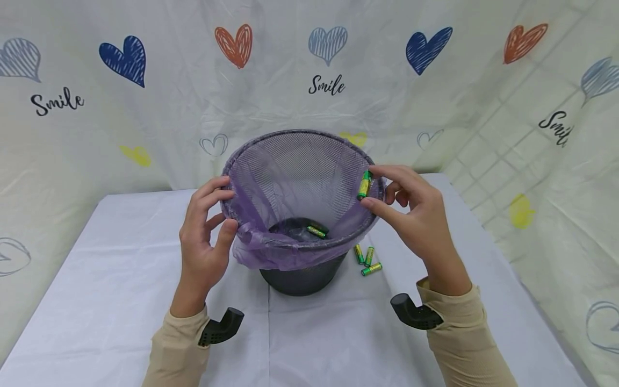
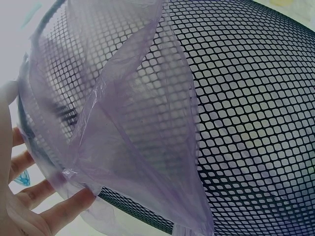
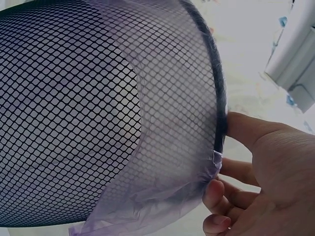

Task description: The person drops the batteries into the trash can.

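Note:
A black mesh wastebasket [image 1: 301, 282] stands on the table with a purple plastic liner [image 1: 290, 258] folded over its rim. My left hand [image 1: 205, 236] rests against the left side of the rim, fingers spread and thumb lower down; the left wrist view shows its fingers [image 2: 74, 205] nearly straight against the liner. With thumb and index finger, my right hand [image 1: 416, 215] pinches a green-and-yellow battery [image 1: 364, 185] at the right side of the rim, over the opening. The right wrist view hides that battery. Another battery [image 1: 316, 231] lies inside the wastebasket.
Right of the wastebasket, three loose batteries [image 1: 371, 269] lie on the white-covered table [image 1: 111, 269]. A white curtain [image 1: 271, 102] printed with hearts hangs behind and at the right. Black devices [image 1: 417, 313] are worn at both wrists.

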{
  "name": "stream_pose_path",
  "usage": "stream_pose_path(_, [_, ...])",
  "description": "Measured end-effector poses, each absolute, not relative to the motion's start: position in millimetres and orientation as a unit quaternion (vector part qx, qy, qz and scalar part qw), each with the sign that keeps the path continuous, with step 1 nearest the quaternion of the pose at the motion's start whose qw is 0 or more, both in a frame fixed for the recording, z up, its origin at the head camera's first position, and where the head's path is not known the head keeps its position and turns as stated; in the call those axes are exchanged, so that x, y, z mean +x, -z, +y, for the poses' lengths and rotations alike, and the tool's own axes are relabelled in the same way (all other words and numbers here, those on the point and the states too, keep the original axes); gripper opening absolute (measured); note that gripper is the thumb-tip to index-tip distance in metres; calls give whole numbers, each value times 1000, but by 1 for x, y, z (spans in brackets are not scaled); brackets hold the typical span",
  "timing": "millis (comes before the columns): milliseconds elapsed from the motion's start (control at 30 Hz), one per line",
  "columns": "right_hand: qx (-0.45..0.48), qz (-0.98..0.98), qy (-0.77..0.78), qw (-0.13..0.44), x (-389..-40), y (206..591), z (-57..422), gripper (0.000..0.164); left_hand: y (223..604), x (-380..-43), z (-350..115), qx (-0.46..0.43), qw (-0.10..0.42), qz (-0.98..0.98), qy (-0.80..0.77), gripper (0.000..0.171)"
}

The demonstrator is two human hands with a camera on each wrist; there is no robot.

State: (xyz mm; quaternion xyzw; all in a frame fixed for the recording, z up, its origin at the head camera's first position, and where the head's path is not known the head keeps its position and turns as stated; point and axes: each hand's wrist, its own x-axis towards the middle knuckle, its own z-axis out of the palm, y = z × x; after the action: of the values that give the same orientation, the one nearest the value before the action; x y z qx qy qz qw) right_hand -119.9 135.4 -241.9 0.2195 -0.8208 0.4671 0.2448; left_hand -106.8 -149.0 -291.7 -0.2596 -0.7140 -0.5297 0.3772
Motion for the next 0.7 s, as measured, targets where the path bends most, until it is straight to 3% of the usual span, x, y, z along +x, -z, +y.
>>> stream_pose_path(700, [237,-820,-470,227,-124,247,140,41,292,-107,-150,-262,376,-712,532,55])
